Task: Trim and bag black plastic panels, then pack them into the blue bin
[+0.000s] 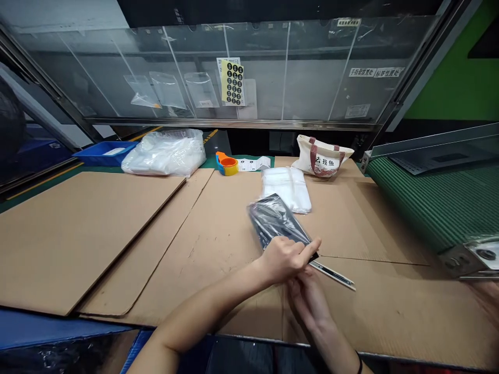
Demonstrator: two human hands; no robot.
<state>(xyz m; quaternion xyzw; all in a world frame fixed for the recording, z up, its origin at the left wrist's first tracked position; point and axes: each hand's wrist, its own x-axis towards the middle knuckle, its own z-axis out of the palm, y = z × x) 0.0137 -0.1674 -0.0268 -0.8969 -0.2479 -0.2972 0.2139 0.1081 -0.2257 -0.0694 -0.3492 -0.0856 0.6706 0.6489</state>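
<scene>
A flat black rectangular piece in a clear plastic bag (277, 221) is tilted up above the cardboard. My left hand (286, 258) is closed over its lower end, with thumb or finger reaching to the right edge. Just below, my right hand (310, 296) is closed at the same bottom end, its fingers partly hidden by the left. A narrow white and black strip (334, 275) sticks out to the right beside my hands; whether it lies on the cardboard or is touched, I cannot tell. Behind the bag lies a stack of white plastic bags (290, 189).
Cardboard sheets (97, 228) cover the table. Along the back are a blue tray (88, 154), a large plastic bundle (166, 153), an orange-and-blue tape dispenser (227, 164) and a cloth bag (322, 158). A green conveyor (440, 208) stands right, with another person's hand (487, 293) below it.
</scene>
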